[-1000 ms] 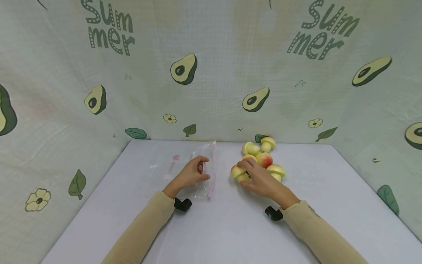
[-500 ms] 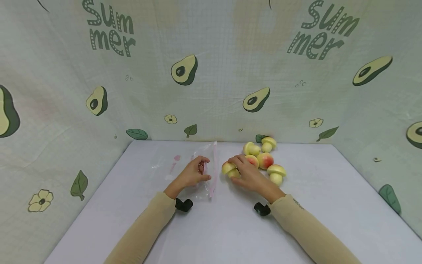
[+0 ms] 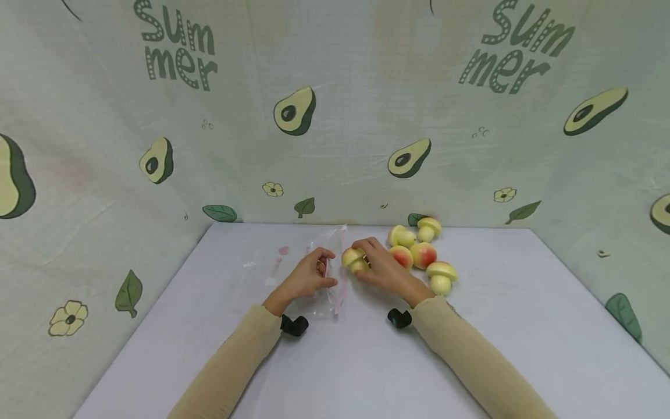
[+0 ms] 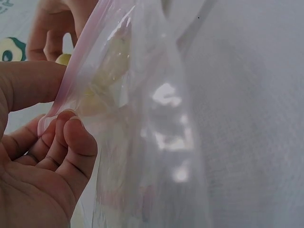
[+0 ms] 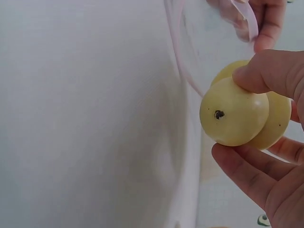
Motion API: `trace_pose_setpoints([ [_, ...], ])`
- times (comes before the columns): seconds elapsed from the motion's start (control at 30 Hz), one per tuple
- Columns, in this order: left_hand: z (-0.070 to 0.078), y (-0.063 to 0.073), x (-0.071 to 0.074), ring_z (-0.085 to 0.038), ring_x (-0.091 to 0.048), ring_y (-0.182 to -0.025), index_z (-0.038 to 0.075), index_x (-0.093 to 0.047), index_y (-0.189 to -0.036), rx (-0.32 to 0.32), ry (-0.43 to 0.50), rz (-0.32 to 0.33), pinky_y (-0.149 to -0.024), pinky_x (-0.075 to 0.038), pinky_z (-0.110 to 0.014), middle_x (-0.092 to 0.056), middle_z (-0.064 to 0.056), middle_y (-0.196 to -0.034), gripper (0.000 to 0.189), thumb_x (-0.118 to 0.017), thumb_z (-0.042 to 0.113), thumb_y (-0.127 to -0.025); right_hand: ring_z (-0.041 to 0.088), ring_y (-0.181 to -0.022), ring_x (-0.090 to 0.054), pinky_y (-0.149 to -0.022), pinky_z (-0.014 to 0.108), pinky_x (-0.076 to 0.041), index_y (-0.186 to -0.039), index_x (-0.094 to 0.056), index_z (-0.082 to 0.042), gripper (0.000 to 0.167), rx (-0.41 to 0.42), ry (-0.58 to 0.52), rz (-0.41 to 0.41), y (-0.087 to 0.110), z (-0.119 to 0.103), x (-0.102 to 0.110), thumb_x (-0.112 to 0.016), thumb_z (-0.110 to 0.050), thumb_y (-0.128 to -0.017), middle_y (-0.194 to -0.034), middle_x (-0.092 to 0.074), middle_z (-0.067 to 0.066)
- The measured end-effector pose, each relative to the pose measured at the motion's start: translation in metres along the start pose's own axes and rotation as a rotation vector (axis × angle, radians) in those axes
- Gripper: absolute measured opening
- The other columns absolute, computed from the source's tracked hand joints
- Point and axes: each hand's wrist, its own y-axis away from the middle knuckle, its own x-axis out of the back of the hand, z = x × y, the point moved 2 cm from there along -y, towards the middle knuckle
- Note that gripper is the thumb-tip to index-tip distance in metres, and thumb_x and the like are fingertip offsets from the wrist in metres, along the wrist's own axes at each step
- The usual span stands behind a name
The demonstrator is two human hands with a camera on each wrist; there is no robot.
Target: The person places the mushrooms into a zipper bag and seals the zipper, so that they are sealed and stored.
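My left hand (image 3: 307,273) holds the pink-edged mouth of a clear zip bag (image 3: 280,265). In the left wrist view the thumb and fingers are spread apart at the pink zip strip (image 4: 78,59), keeping the mouth agape. A yellow mushroom with a reddish cap (image 3: 352,257) is in my right hand (image 3: 386,272), close to the bag's opening. The right wrist view shows thumb and fingers gripping this mushroom (image 5: 235,111) across its rounded stem and cap, stem end towards the camera. Through the bag film, blurred yellowish shapes (image 4: 114,61) show.
To the right lie more yellow-and-red mushrooms: one in front (image 3: 441,278), two with red caps facing up (image 3: 424,255), and others at the back (image 3: 402,236). A white table (image 3: 335,372) meets a curtain (image 3: 345,116) printed with avocados behind and at both sides.
My right hand has moved left with the mushroom, away from the other mushrooms and up to the bag's mouth. The left hand keeps its place at the bag.
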Motion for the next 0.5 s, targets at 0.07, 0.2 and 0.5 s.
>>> trace_pose_setpoints([
  [0.07,0.000,0.000,0.000,-0.014,-0.046,-0.065,-0.002,-0.050,-0.122,-0.006,0.005,0.001,-0.057,-0.039,-0.024,-0.049,-0.006,-0.076,0.057,-0.080,0.002,-0.074,0.020,-0.100,-0.051,-0.087,0.036,-0.046,-0.126,-0.049,-0.012,0.050,-0.006,-0.002,-0.008,-0.004,0.001,-0.002,-0.070,-0.013,-0.081,-0.124,-0.045,0.007],
  [0.2,0.001,-0.001,0.000,-0.014,-0.046,-0.065,-0.003,-0.050,-0.123,-0.010,0.006,0.002,-0.057,-0.039,-0.024,-0.050,-0.007,-0.076,0.057,-0.079,0.002,-0.074,0.023,-0.103,-0.051,-0.090,0.039,-0.045,-0.126,-0.048,-0.012,0.051,-0.019,0.005,-0.021,-0.009,0.002,-0.004,-0.070,-0.013,-0.080,-0.125,-0.045,0.009],
  [0.5,0.001,-0.001,0.000,-0.014,-0.047,-0.066,-0.002,-0.050,-0.119,0.008,0.032,-0.008,-0.056,-0.039,-0.023,-0.051,-0.012,-0.081,0.056,-0.080,0.000,-0.072,0.025,-0.102,-0.054,-0.089,0.039,-0.047,-0.135,-0.044,-0.011,0.060,-0.075,-0.023,-0.052,-0.021,0.002,-0.009,-0.070,-0.015,-0.081,-0.128,-0.045,0.012],
])
